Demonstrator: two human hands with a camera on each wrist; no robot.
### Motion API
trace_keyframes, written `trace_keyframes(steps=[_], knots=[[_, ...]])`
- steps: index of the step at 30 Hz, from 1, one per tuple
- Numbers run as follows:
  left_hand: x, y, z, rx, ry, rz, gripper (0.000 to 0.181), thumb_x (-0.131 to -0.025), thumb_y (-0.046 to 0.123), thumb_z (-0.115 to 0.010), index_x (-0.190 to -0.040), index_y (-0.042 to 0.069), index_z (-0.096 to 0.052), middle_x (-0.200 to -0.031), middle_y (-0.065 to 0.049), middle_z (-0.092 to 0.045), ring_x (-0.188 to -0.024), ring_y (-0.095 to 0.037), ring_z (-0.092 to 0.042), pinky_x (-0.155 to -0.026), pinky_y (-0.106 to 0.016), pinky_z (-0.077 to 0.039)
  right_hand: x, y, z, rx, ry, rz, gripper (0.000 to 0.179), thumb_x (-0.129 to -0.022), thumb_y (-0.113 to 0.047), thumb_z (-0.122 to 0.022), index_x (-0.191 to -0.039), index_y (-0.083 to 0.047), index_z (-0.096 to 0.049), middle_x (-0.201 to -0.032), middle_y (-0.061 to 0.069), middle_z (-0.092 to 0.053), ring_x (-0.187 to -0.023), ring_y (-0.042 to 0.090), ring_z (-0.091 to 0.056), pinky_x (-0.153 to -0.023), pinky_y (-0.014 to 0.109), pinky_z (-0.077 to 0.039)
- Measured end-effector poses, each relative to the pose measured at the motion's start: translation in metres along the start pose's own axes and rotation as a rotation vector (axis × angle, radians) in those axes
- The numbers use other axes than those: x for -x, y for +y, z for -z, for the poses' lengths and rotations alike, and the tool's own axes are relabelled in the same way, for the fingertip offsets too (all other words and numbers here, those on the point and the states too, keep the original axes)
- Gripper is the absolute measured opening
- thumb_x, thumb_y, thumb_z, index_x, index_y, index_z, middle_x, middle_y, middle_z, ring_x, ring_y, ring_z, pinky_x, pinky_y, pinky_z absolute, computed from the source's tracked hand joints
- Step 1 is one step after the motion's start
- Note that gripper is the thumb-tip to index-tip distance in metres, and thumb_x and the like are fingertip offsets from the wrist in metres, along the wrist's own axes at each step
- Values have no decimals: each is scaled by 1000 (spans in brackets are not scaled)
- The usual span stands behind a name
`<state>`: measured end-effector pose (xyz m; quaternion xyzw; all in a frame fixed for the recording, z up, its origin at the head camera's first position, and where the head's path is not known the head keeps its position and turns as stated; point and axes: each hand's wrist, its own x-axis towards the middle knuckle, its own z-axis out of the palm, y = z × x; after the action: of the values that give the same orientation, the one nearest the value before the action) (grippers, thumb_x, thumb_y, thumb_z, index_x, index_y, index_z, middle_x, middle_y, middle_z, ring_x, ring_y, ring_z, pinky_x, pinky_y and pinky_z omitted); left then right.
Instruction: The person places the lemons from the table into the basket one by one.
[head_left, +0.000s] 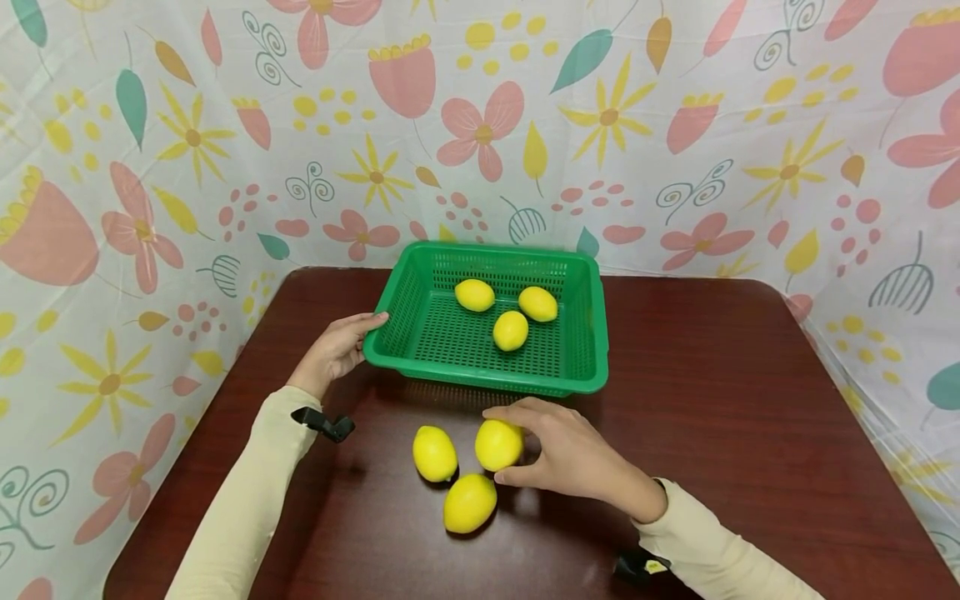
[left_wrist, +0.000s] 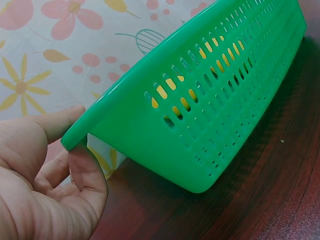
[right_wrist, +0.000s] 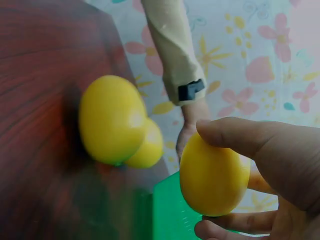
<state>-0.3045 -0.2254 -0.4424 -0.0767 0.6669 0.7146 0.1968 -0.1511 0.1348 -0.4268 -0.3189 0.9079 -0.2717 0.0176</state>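
My right hand (head_left: 570,457) holds a yellow lemon (head_left: 498,444) between thumb and fingers, just in front of the basket. In the right wrist view the thumb lies on one side of this lemon (right_wrist: 214,175) and fingertips touch the opposite side. Two more lemons, one on the left (head_left: 435,454) and one nearer me (head_left: 469,503), lie close by on the table. The left hand (head_left: 339,348) pinches the left rim of a green perforated plastic basket (head_left: 480,377). Inside it, three lemons rest on the floor, including a front one (head_left: 511,331).
The dark reddish-brown wooden table (head_left: 705,375) carries everything. Behind the basket and along both sides hangs a white curtain (head_left: 480,208) with printed flowers and leaves. Black straps with small devices (head_left: 324,423) sit at both wrists over cream sleeves.
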Motion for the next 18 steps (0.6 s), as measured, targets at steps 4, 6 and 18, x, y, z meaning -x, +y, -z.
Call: trace_keyframes(steps=[4, 6, 18], knots=[[0, 0, 0, 2, 5, 4, 53, -104, 32, -63, -145, 1, -49, -91, 3, -73, -79, -7, -70, -75, -24, -60, -1, -6, 12, 17, 29, 23, 69, -78, -48, -89, -139, -28, -64, -123, -9, -66, -106, 9, -62, -79, 34, -55], [0, 0, 0, 2, 4, 5, 54, -104, 32, -63, -146, 1, -48, -92, 3, -72, -79, -7, -71, -75, -24, -60, -4, -7, 18, 35, 40, 36, 69, -77, -48, -89, -139, -27, -64, -122, -8, -66, -107, 10, -63, -82, 35, -56], [-1, -1, 0, -7, 19, -1, 50, -105, 32, -62, -144, 3, -51, -91, 3, -73, -78, -7, -70, -74, -25, -60, -29, -5, 58, 71, 8, 63, 71, -79, -47, -87, -140, -22, -63, -128, -1, -67, -107, 15, -63, -82, 35, -55]])
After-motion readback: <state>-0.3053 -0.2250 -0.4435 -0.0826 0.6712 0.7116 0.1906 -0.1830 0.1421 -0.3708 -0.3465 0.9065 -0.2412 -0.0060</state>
